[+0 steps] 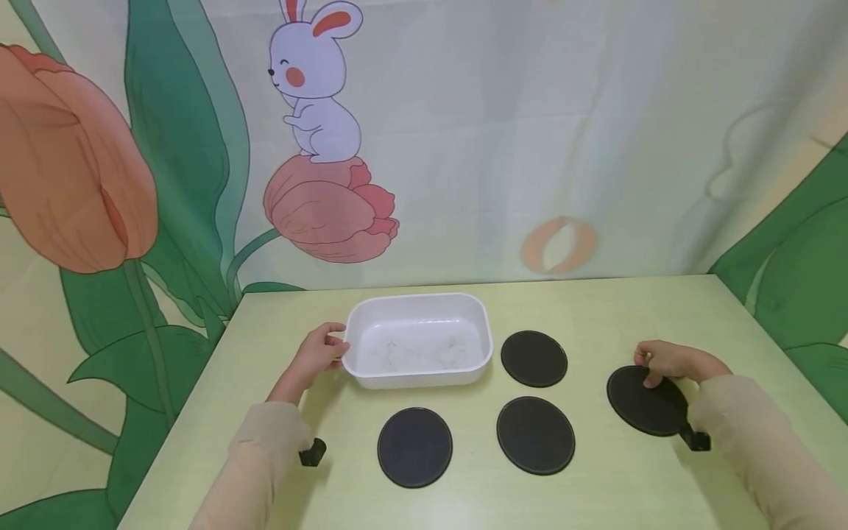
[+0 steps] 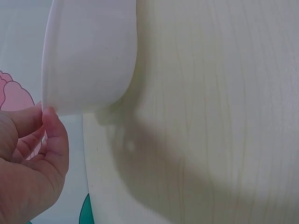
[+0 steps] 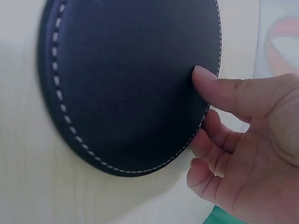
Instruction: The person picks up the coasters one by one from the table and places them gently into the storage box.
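Observation:
A white rectangular baking dish [image 1: 419, 379] with rounded corners stands toward the back of the table. At its left end, my left hand [image 1: 319, 353] pinches the rim between thumb and fingers; the left wrist view shows the dish's outer wall [image 2: 91, 56] above that grip. Over on the right, my right hand [image 1: 672, 361] holds a round black coaster [image 1: 642, 405] by its far edge. In the right wrist view the thumb [image 3: 219, 91] lies on the coaster's top face, with the other fingers curled at and under its edge. White stitching rings this coaster [image 3: 126, 84].
Three more round black coasters lie on the table: one right of the dish [image 1: 534, 358], another in front of it [image 1: 536, 436], and one before the dish [image 1: 414, 447]. Behind the pale wood-grain table [image 1: 616, 316] hangs a printed curtain [image 1: 464, 147].

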{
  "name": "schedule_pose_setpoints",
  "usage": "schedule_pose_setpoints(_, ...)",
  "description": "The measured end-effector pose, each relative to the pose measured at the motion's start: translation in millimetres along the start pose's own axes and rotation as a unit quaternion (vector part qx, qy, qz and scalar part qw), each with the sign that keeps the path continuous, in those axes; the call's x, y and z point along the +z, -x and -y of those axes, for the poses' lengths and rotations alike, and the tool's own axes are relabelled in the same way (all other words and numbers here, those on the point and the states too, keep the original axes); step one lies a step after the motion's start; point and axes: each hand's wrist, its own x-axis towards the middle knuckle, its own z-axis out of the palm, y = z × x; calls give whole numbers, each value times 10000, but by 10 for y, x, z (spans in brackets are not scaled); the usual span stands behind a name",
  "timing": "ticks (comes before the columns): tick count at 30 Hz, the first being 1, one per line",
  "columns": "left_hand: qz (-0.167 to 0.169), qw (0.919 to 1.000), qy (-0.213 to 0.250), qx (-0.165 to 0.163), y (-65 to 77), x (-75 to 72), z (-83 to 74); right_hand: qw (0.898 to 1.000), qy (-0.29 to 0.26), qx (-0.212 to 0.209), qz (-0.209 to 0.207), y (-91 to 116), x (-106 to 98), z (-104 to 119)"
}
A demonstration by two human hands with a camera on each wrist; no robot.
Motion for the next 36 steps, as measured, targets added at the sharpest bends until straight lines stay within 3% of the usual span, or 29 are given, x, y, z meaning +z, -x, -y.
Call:
schedule_pose_setpoints(7, 3, 10000, -19, 76, 6, 26, -28, 9993, -94, 337, 154, 133, -59, 64)
schedule_pose_setpoints(12, -25, 10000, -28, 75, 8, 16, -27, 9992, -191, 266, 220, 209, -116, 92)
schedule_pose_setpoints(21, -45, 9999, -40, -148, -5, -7, -19, 9939, -992, 110, 459, 342, -239, 110)
schedule_pose_setpoints(31, -49, 10000, -10, -77, -3, -13, -13, 9756, -1908, -750, 780, 395, -302, 190)
schedule_pose_setpoints(36, -43, 10000, 26, -23, -8, 5, -14, 9615, -2469, -1059, 578, 343, -266, 348)
